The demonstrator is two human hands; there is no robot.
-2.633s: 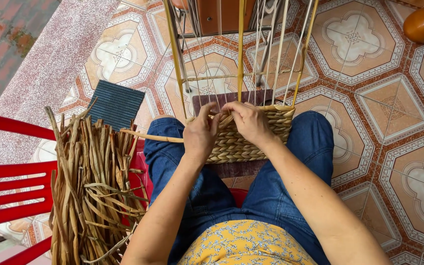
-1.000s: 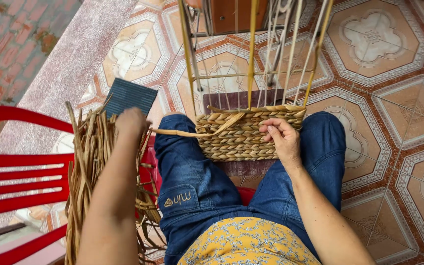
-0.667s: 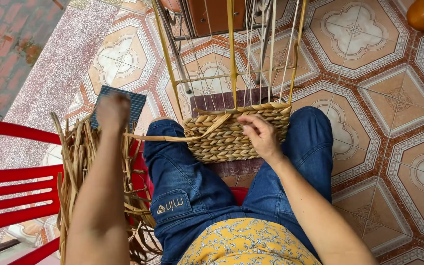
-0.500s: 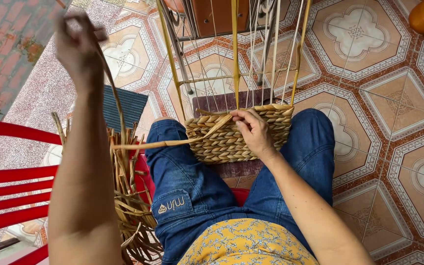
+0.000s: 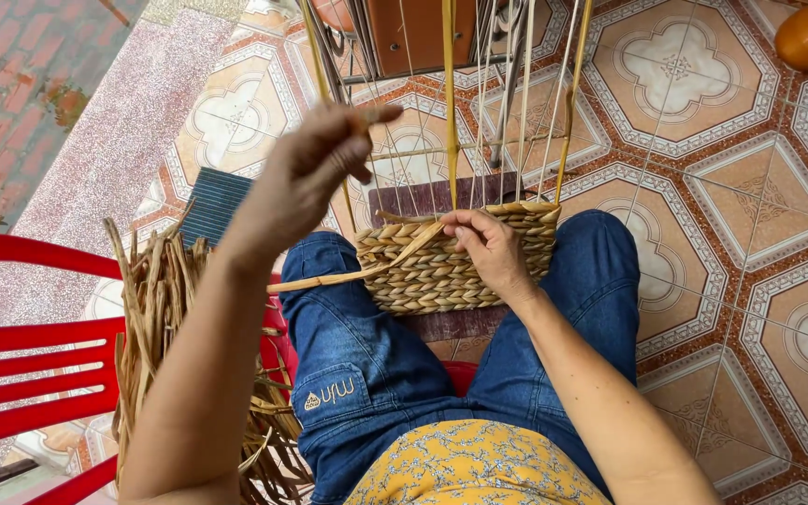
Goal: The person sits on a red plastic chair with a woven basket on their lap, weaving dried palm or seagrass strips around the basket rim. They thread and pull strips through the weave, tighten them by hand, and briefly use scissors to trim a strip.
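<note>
In the head view, the left hand (image 5: 315,178) is raised at the near left, its fingers pinched on a thin fibre strand (image 5: 329,279). The right hand (image 5: 488,248) presses its fingers against the half-woven basket (image 5: 423,271), which sits between the knees. A bundle of dried strands (image 5: 156,309) lies on the red chair (image 5: 21,365) at left

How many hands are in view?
2: the left hand is raised above the dried fibre bundle; the right hand rests on the woven basket between the knees.
</note>
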